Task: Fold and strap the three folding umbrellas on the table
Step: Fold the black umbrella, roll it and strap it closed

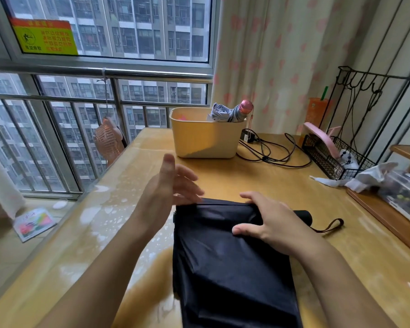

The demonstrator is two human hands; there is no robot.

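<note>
The black umbrella (223, 256) lies at the desk's (282, 181) 6 o'clock edge, its canopy loose and spread toward the person. The right hand (275, 223) curls its fingers over the bundle at 3 o'clock. The left hand (171, 185) hovers at 9 o'clock, fingers straight and apart. Held at one end only, the slack pleats may slide and bunch, which would leave a lumpy roll.

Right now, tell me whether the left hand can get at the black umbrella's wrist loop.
Probably not directly: the left hand hovers open left of the black umbrella, and the wrist loop lies beyond the right hand holding it.
</note>
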